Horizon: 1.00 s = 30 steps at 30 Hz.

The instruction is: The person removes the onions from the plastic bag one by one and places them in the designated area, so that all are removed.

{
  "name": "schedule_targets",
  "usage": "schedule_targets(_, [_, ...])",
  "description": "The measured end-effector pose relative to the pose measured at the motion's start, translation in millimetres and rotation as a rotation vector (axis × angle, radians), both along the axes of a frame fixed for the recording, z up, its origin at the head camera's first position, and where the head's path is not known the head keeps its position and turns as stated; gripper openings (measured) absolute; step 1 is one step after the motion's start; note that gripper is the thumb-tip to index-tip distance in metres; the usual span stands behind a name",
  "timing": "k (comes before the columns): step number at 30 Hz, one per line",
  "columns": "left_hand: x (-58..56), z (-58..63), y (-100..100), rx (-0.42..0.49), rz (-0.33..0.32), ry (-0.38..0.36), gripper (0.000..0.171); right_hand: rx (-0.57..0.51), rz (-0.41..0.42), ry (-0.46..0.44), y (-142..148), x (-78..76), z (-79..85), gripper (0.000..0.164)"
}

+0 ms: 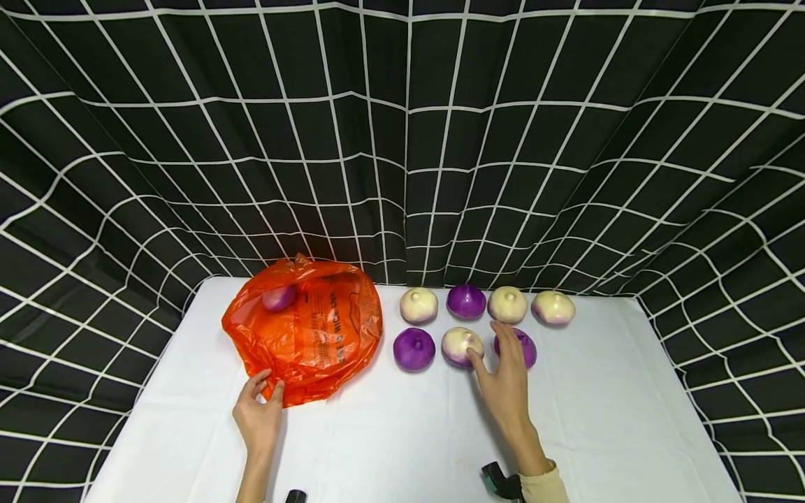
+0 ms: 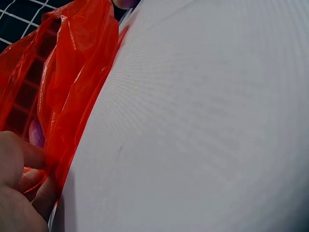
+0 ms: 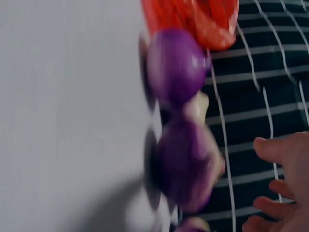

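Note:
At the left, my left hand (image 1: 259, 412) pinches the near edge of a red-orange plastic bag (image 1: 327, 321) between thumb and fingers. The bag's mouth gapes, and a purple turnip (image 1: 279, 298) lies inside. My right hand (image 1: 506, 381) is above the front row of turnips with its fingers spread and nothing held. Under its fingers, a purple turnip (image 1: 525, 349) is partly hidden. Beside the thumb sits a cream-topped turnip (image 1: 462, 346); the head view leaves contact unclear, while the right wrist view shows the hand (image 3: 285, 183) apart from the turnips.
Left of these sits another purple turnip (image 1: 414, 349). Behind runs a row: a cream turnip (image 1: 418, 305), a purple one (image 1: 467, 301) and two more cream ones (image 1: 553, 308). A white cloth (image 1: 377, 447) covers the table; black gridded curtains (image 1: 402, 140) enclose it.

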State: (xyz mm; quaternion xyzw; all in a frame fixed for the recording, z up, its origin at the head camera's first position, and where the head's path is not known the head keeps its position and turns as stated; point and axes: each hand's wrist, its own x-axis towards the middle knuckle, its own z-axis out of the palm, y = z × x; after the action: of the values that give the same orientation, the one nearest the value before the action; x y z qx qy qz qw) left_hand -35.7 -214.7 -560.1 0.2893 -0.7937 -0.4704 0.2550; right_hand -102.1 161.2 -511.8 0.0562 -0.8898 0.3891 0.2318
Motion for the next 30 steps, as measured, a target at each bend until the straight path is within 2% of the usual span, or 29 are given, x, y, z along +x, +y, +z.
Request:
schedule_targets(3, [-0.7,-0.7,1,-0.004,0.001,0.001,0.028,-0.023,0.065,0.013,-22,0.1,4.1,0.060])
schedule_targets(10, [-0.5,-0.9,4,0.019,-0.022,-0.016,0.028,-0.044,0.217,-0.010,-69,-2.5,4.5,0.057])
schedule_targets(18, [1.3,2.2,-3,-0.005,-0.006,-0.010,0.028,-0.029,0.422,0.045,-126,-19.1,5.5,0.051])
schedule_targets(22, [1.1,1.5,-4,-0.008,-0.010,0.000,0.028,-0.058,0.462,0.018,-151,-25.0,8.3,0.050])
schedule_targets(30, [-0.5,-3.3,-2,-0.002,-0.005,-0.008,0.028,-0.072,0.461,-0.077,-188,-31.9,11.7,0.051])
